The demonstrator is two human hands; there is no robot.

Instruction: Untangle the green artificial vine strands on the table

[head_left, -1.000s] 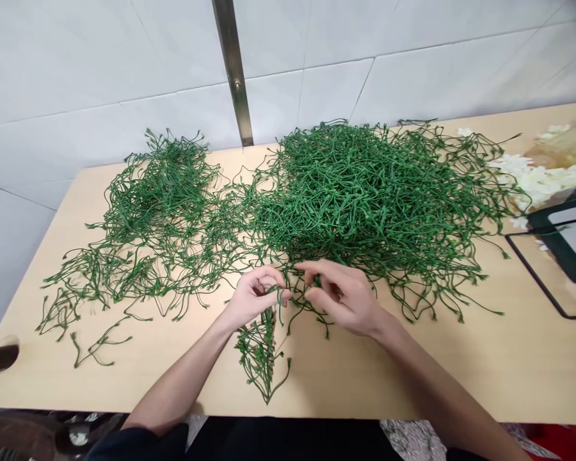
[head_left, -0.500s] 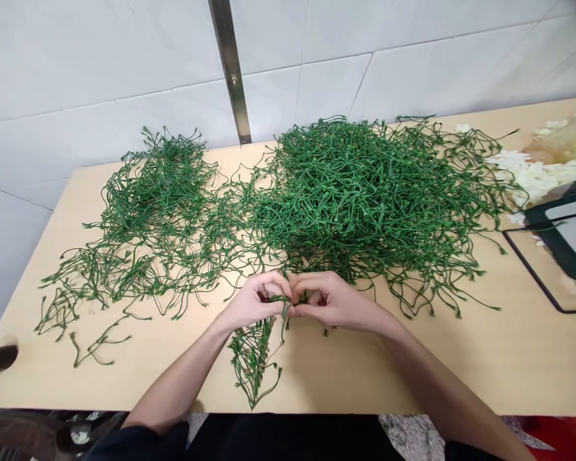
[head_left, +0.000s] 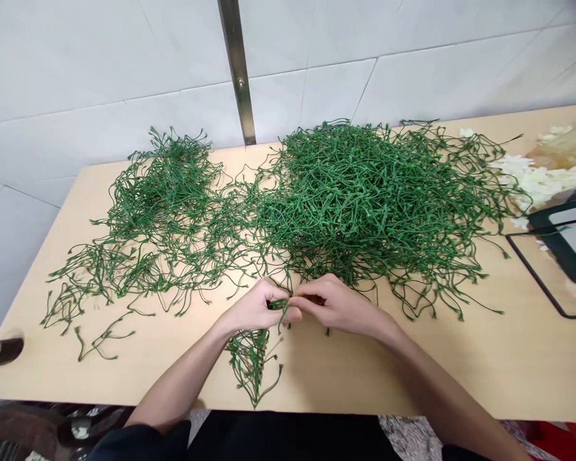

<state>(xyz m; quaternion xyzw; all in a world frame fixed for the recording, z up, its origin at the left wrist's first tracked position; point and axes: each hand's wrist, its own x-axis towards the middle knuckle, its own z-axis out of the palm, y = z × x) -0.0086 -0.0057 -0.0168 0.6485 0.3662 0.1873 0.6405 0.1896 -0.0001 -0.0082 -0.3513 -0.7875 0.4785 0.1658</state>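
Note:
My left hand (head_left: 260, 306) is closed around the upper end of a strand of green artificial stems (head_left: 252, 362), which hangs below it over the table's near side. Thumb and fingers of my right hand (head_left: 329, 304) are pinched together against the left fingertips, at a thin green stem there. Just what sits between the right fingertips is mostly hidden. Right behind both hands lies a big tangled heap of loose green stems (head_left: 355, 192).
A smaller heap of stems (head_left: 168, 186) lies at the back left, with a few loose stems (head_left: 100, 339) nearer the front. White flowers (head_left: 532, 179) and a black-framed object (head_left: 561, 250) occupy the right end. A dark cup (head_left: 2, 351) stands at the left edge.
My fingertips have shifted slightly and come closer together around the stem; the right fingers are more tightly pinched. The whole view has moved a little.

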